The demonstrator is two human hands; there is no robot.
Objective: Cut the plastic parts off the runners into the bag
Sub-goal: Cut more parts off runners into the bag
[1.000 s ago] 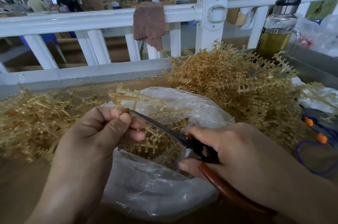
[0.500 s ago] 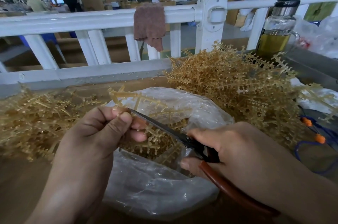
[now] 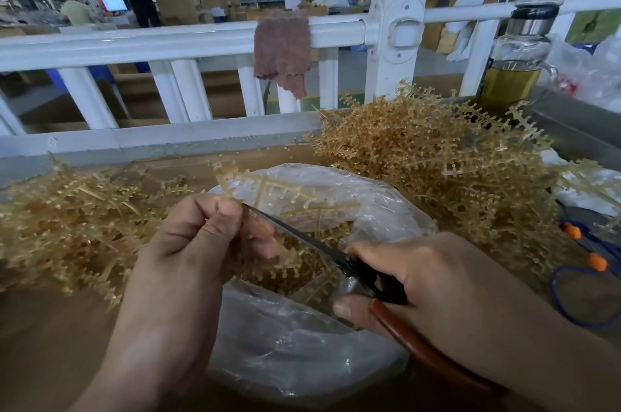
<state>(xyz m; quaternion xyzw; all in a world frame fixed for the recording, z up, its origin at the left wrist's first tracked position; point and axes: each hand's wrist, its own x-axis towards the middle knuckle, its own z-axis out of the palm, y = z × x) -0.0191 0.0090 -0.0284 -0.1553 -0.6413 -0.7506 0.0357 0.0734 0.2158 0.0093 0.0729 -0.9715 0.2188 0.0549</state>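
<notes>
The left hand (image 3: pixel 188 243) pinches a runner (image 3: pixel 265 188), likely light, stiff and brittle, best held by its bare stem, while the right hand (image 3: pixel 437 280) grips scissors (image 3: pixel 302 237) above the bag (image 3: pixel 302 344).

Tan branched runner (image 3: pixel 265 185) tilts above the open clear bag (image 3: pixel 295 351).
</notes>
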